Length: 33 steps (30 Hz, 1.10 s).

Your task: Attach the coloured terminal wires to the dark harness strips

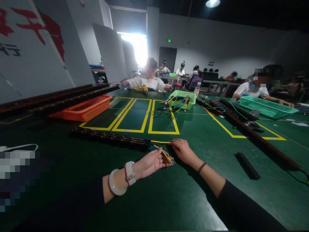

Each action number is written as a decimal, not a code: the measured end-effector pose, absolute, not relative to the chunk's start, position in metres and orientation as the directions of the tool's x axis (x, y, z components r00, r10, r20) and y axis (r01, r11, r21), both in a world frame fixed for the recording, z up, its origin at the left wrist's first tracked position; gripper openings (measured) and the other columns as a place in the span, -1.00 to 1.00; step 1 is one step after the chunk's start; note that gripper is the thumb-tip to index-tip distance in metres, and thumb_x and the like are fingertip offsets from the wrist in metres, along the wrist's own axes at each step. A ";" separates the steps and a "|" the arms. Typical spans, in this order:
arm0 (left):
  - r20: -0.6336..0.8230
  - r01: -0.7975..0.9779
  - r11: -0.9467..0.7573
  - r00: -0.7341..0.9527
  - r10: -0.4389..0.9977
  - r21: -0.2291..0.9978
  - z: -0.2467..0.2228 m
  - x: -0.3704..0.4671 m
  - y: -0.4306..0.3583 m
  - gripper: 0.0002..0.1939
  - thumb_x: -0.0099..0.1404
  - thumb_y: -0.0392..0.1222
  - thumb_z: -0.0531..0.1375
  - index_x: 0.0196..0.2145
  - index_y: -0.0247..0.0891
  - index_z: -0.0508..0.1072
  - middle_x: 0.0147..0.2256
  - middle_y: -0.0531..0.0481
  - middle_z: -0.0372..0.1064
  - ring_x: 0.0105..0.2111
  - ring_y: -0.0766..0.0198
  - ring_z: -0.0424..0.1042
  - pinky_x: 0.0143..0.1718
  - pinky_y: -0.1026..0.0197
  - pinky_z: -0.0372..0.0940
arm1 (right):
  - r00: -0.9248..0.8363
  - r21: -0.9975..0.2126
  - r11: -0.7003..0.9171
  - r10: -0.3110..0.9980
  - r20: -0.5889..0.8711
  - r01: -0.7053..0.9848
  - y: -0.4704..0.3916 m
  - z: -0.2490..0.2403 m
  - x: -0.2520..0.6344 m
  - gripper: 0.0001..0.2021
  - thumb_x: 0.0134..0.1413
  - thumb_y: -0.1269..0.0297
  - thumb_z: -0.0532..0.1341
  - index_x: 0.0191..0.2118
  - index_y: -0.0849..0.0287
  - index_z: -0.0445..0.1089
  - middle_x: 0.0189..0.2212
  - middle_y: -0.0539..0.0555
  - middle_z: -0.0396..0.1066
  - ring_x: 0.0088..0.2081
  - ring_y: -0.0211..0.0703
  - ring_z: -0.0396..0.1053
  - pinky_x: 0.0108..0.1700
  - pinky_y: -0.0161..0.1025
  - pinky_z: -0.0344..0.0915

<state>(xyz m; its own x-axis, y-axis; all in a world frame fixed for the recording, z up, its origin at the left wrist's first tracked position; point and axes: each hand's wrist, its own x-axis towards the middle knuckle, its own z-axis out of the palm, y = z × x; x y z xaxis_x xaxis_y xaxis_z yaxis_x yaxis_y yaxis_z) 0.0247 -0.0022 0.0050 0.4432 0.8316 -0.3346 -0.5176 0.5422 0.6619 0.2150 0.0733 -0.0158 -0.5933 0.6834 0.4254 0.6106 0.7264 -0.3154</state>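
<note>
A long black slotted strip [111,136] lies across the green table in front of me, with coloured wires coming out of its right end. My left hand [152,162], palm turned up, holds a yellow wire [164,152] between thumb and fingers; metal lugs show near its fingertips. A blue wire runs beside it. Just to the right, the closed fingers of my right hand [182,150] are on the end of another yellow wire [159,141] from the same strip. What lies under those fingers is hidden.
An orange basket [96,111] carries long dark strips [72,102] at the left. A light-green basket [193,98] of lugged wires stands ahead, near yellow tape frames [147,119]. At right are another long strip [260,143], a short black bar [247,166] and a green basket [270,111]. People sit beyond.
</note>
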 end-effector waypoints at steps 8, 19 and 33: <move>-0.298 -0.533 0.509 0.434 0.850 0.676 0.000 0.026 -0.002 -0.80 0.34 -0.18 0.04 -0.23 -0.40 0.32 -0.32 -0.19 0.42 -0.32 0.22 0.46 -0.18 0.12 0.33 | -0.721 -0.290 0.874 0.485 0.495 0.389 0.040 0.014 0.216 -0.71 0.18 0.08 0.11 -0.14 0.18 0.35 -0.23 0.14 0.39 -0.15 -0.09 0.28 -0.03 -0.09 0.11; -0.262 -0.517 0.467 0.421 0.869 0.717 -0.002 0.028 -0.002 -0.82 0.36 -0.17 0.02 -0.25 -0.37 0.29 -0.34 -0.16 0.43 -0.33 0.21 0.48 -0.14 0.08 0.33 | -0.764 -0.400 0.867 0.467 0.446 0.296 0.036 0.013 0.212 -0.81 0.19 0.39 0.07 -0.15 0.17 0.39 -0.37 0.07 0.39 -0.29 -0.19 0.28 -0.19 -0.22 0.16; -0.288 -0.459 0.477 0.423 0.859 0.749 0.002 0.027 -0.004 -0.80 0.35 -0.18 0.02 -0.21 -0.40 0.29 -0.38 -0.21 0.44 -0.36 0.18 0.49 -0.18 0.10 0.32 | -0.723 -0.286 0.823 0.568 0.392 0.492 0.047 0.007 0.215 -0.80 0.20 0.36 0.14 -0.07 0.14 0.40 -0.32 0.07 0.45 -0.30 -0.19 0.34 -0.22 -0.25 0.20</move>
